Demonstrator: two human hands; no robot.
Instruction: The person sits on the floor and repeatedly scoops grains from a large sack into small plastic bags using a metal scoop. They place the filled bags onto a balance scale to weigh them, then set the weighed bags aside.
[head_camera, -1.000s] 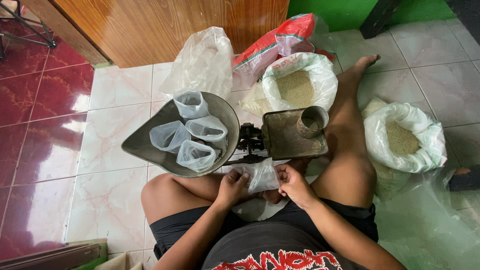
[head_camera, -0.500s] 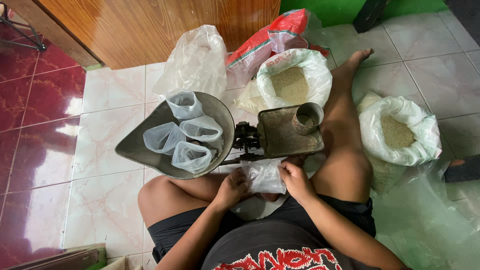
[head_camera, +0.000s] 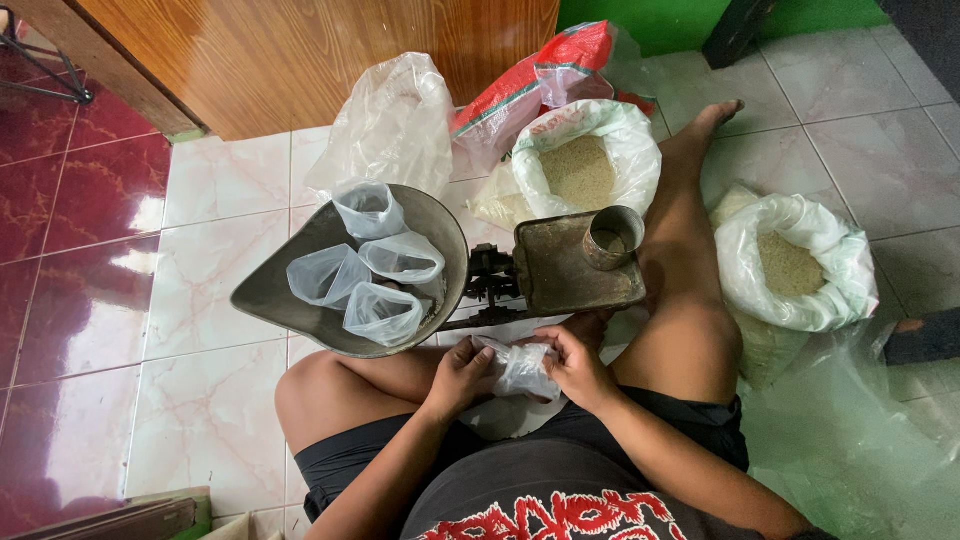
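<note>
**A:** What packages do you see, biggest first?

**B:** I see a crumpled clear plastic sack (head_camera: 392, 120) against the wooden door (head_camera: 330, 50), and beside it a red, white and green printed sack (head_camera: 530, 85) lying on its side. In front of that stands a white plastic sack with its rim rolled down (head_camera: 585, 165), holding pale yellowish grain. A second rolled-down white sack of grain (head_camera: 795, 262) sits beyond the outstretched leg (head_camera: 690, 270).

**A:** What's between them and the hands?

**B:** A dark metal balance scale (head_camera: 490, 280). Its round grey pan (head_camera: 290, 300) holds four open clear bags (head_camera: 368, 270); its flat rectangular tray (head_camera: 560, 275) carries a dull metal cup (head_camera: 612, 238).

**A:** And the hands?

**B:** On my lap, the left hand (head_camera: 462, 378) and right hand (head_camera: 578, 368) both grip one small clear plastic bag (head_camera: 522, 368), just below the scale. I can't tell what is inside it.
</note>
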